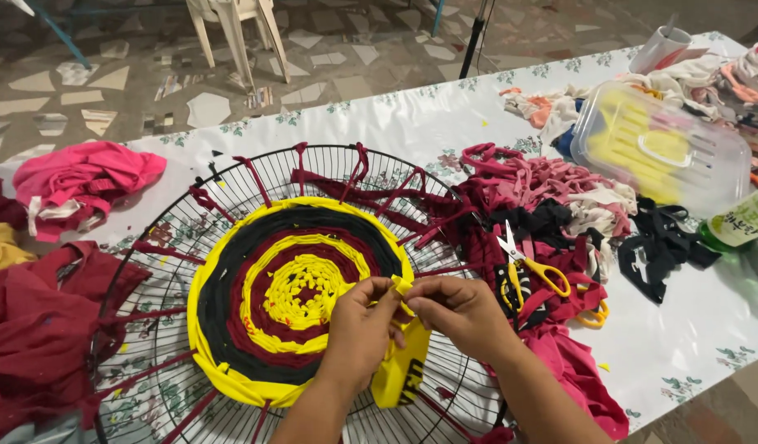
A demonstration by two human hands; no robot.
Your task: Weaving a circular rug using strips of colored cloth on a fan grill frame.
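we pinch the yellow strip (402,287) between left hand (360,322) and right hand (459,310), both grips holding it at lower centre; joining step, next needs tightening beside the woven round (293,288).

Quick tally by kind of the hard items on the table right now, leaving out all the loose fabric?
Wire fan guard: 1
Yellow-handled scissors: 1
Orange-handled scissors, mostly hidden: 1
Clear lidded plastic box: 1
Green bottle: 1
White cup: 1
Total: 6
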